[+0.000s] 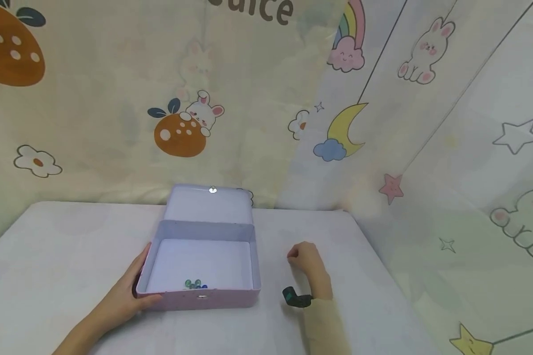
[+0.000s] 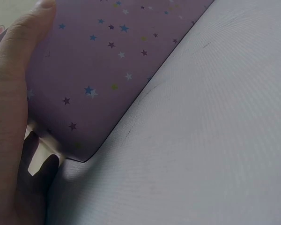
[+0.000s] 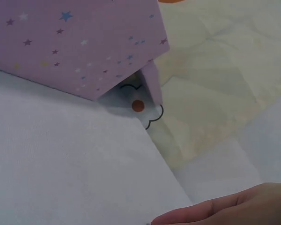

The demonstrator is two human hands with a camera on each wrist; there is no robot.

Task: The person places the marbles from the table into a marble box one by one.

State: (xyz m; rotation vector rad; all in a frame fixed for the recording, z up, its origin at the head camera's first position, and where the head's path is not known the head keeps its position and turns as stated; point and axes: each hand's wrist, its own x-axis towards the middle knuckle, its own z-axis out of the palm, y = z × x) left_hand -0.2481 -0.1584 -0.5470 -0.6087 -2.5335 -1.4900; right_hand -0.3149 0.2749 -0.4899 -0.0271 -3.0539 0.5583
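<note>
A lidded pale purple tin box (image 1: 204,299) stands open on the table, its lid tilted back against the wall side. Several green and blue glass marbles (image 1: 193,284) lie inside by the front wall. My left hand (image 1: 123,291) grips the box's front left corner, thumb along the front and fingers down the left side. Printed stars cover the box's outer wall (image 2: 112,51) in the left wrist view. To the right of the box, my right hand (image 1: 308,261) is low over the table, fingertips pinched together. A tiny dark speck shows at those fingertips (image 3: 166,219); its kind is cut off by the frame.
A white cloth covers the table (image 1: 93,222). Behind and to the right hangs a printed curtain (image 1: 257,98) with rabbits, oranges and stars. A black wrist camera (image 1: 296,298) is strapped on the right wrist, at the end of a pale sleeve (image 1: 324,325).
</note>
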